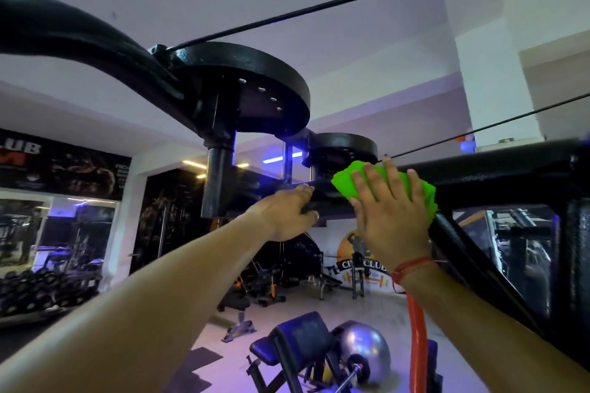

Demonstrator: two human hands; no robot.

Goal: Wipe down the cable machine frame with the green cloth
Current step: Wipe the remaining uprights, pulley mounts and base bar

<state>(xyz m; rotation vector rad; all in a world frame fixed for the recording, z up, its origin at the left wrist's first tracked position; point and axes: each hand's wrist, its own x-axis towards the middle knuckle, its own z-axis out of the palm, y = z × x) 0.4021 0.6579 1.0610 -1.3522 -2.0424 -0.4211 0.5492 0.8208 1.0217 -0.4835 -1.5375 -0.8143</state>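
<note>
Right of centre, the soft, light green cloth (pixel 386 185) is pressed flat-fingered by the right hand (pixel 388 210) against the rigid frame (pixel 498 166); the bar is gripped by the left hand (pixel 287 214).

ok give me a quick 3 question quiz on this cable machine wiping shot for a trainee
1. True or false: the right hand presses the green cloth flat against the black frame.
2. Which hand grips the frame bare? A) left hand B) right hand
3. Fill in: on the floor below, beside the padded bench, lies a silver ____.

Key: 1 true; 2 A; 3 ball.
</note>
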